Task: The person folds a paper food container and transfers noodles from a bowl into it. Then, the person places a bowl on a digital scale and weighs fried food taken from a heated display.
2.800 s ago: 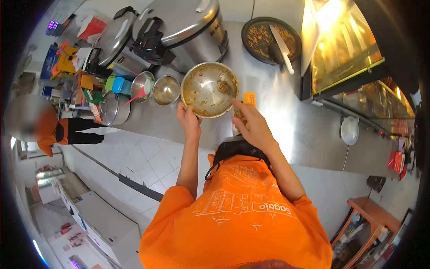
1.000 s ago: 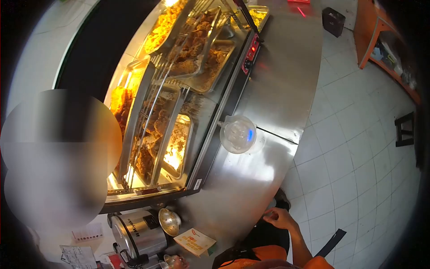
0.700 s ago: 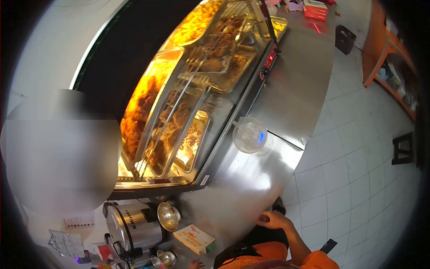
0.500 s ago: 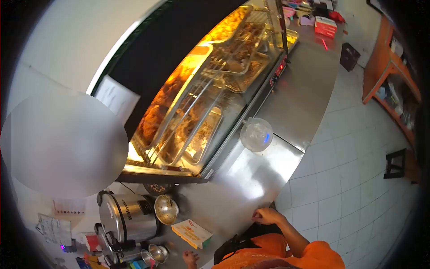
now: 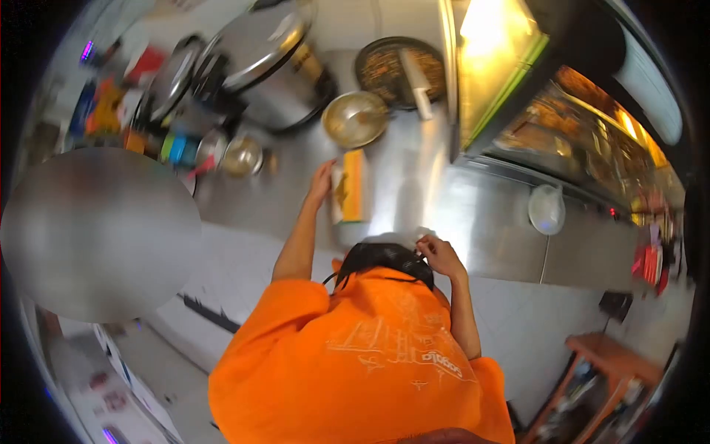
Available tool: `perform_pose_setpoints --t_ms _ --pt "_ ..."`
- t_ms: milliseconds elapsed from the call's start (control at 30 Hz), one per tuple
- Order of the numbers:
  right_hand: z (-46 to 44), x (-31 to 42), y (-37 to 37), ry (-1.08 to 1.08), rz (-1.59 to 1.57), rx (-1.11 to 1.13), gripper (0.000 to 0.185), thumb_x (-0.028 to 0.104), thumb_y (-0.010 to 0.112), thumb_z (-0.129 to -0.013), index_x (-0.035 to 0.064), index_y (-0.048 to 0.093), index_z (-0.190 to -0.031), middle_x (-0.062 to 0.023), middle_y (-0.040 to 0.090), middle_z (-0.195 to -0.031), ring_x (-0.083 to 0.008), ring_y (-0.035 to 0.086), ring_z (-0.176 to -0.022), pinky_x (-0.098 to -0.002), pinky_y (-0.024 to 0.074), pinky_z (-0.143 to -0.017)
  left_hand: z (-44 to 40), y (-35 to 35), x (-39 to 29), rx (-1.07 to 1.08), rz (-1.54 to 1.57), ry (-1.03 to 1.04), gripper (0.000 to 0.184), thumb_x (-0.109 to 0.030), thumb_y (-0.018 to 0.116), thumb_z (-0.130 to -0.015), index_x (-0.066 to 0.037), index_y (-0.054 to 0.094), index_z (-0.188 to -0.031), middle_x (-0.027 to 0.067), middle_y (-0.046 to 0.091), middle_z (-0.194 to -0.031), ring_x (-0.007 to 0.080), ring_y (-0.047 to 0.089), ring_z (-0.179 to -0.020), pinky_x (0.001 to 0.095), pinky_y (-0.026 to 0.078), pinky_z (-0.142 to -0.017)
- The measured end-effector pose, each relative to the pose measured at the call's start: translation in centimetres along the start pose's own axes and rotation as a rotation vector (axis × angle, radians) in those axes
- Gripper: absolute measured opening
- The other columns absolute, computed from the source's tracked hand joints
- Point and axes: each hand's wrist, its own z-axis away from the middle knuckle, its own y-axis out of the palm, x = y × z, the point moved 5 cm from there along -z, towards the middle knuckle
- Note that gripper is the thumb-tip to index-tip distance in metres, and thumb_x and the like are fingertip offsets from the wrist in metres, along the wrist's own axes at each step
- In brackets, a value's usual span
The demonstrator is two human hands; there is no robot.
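My left hand is at the left side of a white and orange cardboard box, its fingers closed against the edge; blur softens the contact. The box is on the steel counter in front of me. My right hand is close to my body, thumb and fingers pinched together. A small whitish, see-through piece shows at those fingertips, too unclear to name. Beside that hand, a black bag hangs at the front of my orange shirt.
Beyond the box are a metal bowl, a large steel cooker, and a dark pan with a knife across it. A lit food display case stands at right, near a clear round container. Small bowls are at left.
The view has swung left and down. My left hand has moved from beside the box onto its side, and the box's orange side now faces up more. The right hand remains near my body.
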Motion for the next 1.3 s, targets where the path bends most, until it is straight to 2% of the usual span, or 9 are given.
perform_pose_setpoints --t_ms 167,333,467,600,667,800,867,1100,1300 --pt "-0.9 2.1 0.9 0.054 0.05 0.129 0.039 0.036 0.056 -0.104 0.0022 0.07 -0.118 -0.0166 0.076 -0.106 -0.027 0.072 -0.099 -0.0381 0.0548 -0.089 3.3 0.7 0.0 -0.013 0.121 -0.193 0.033 -0.029 0.052 -0.106 -0.007 0.069 -0.125 0.0086 0.068 -0.112 0.0153 0.068 -0.089 0.0351 0.057 -0.065" --pt "-2.2 4.7 2.7 -0.07 0.025 0.089 0.034 0.027 0.064 -0.1 -0.0002 0.067 -0.121 -0.014 0.073 -0.112 -0.0241 0.072 -0.096 -0.0374 0.0564 -0.086 7.5 1.2 3.2 -0.157 -0.031 -0.225 0.031 -0.026 0.066 -0.095 -0.004 0.069 -0.117 0.0151 0.068 -0.102 0.0279 0.07 -0.088 0.042 0.056 -0.075" --pt "-5.2 6.4 2.5 -0.118 -0.043 -0.314 0.061 0.029 0.082 -0.085 0.0015 0.052 -0.13 -0.0234 0.068 -0.113 -0.0253 0.072 -0.087 -0.0351 0.0594 -0.072 11.6 2.5 -0.8 -0.137 -0.36 -0.071 0.03 -0.024 0.071 -0.086 -0.005 0.068 -0.109 0.018 0.068 -0.099 0.0352 0.069 -0.088 0.0459 0.054 -0.081" --pt "-9.0 6.7 2.9 -0.101 -0.024 -0.388 0.071 0.037 0.087 -0.08 -0.0019 0.052 -0.128 -0.025 0.07 -0.109 -0.0255 0.073 -0.081 -0.036 0.0595 -0.067 12.3 3.4 -3.1 -0.262 -0.378 0.17 0.025 -0.014 0.069 -0.084 -0.005 0.066 -0.106 0.018 0.069 -0.093 0.0344 0.069 -0.087 0.0472 0.054 -0.079" --pt "-10.8 7.0 2.8 -0.088 0.017 -0.403 0.07 0.037 0.087 -0.08 -0.0022 0.052 -0.126 -0.0236 0.071 -0.106 -0.0261 0.074 -0.076 -0.0365 0.0595 -0.066 12.0 3.0 -3.2 -0.237 -0.337 0.084 0.023 -0.009 0.066 -0.084 -0.004 0.065 -0.107 0.018 0.07 -0.091 0.0355 0.069 -0.085 0.0477 0.054 -0.078" --pt "-12.9 5.6 2.3 -0.098 0.163 -0.438 0.049 0.03 0.081 -0.083 -0.0002 0.061 -0.116 -0.022 0.075 -0.096 -0.0269 0.076 -0.075 -0.0375 0.0595 -0.066 11.3 2.1 -1.7 -0.24 -0.393 0.037 0.026 -0.002 0.061 -0.085 -0.003 0.063 -0.111 0.0175 0.07 -0.087 0.0372 0.069 -0.082 0.0482 0.055 -0.076" --pt "-13.1 5.1 1.7 -0.044 0.189 -0.437 0.044 0.028 0.077 -0.086 0.0006 0.061 -0.116 -0.0239 0.075 -0.092 -0.0334 0.076 -0.078 -0.0412 0.0593 -0.072 11.1 1.9 -1.9 -0.241 -0.384 0.034 0.029 -0.003 0.06 -0.085 -0.003 0.062 -0.114 0.0175 0.07 -0.087 0.0373 0.069 -0.082 0.0486 0.054 -0.076" --pt "-11.8 8.6 2.7 -0.039 0.165 -0.378 0.034 0.024 0.068 -0.09 -0.0021 0.064 -0.112 -0.0261 0.074 -0.09 -0.0385 0.075 -0.082 -0.0449 0.059 -0.076 10.6 2.2 -2.6 -0.13 -0.387 -0.026 0.041 -0.002 0.058 -0.082 -0.005 0.06 -0.124 0.0169 0.069 -0.086 0.0372 0.068 -0.085 0.05 0.054 -0.079" --pt "-13.8 4.1 1.4 -0.095 0.514 -0.443 0.022 0.014 0.062 -0.091 -0.0048 0.07 -0.1 -0.0296 0.07 -0.084 -0.0463 0.07 -0.076 -0.0468 0.0561 -0.07 9.6 4.0 -0.5 -0.107 -0.314 0.111 0.056 0.001 0.057 -0.082 -0.007 0.056 -0.137 0.0232 0.069 -0.11 0.038 0.069 -0.098 0.0486 0.055 -0.083"
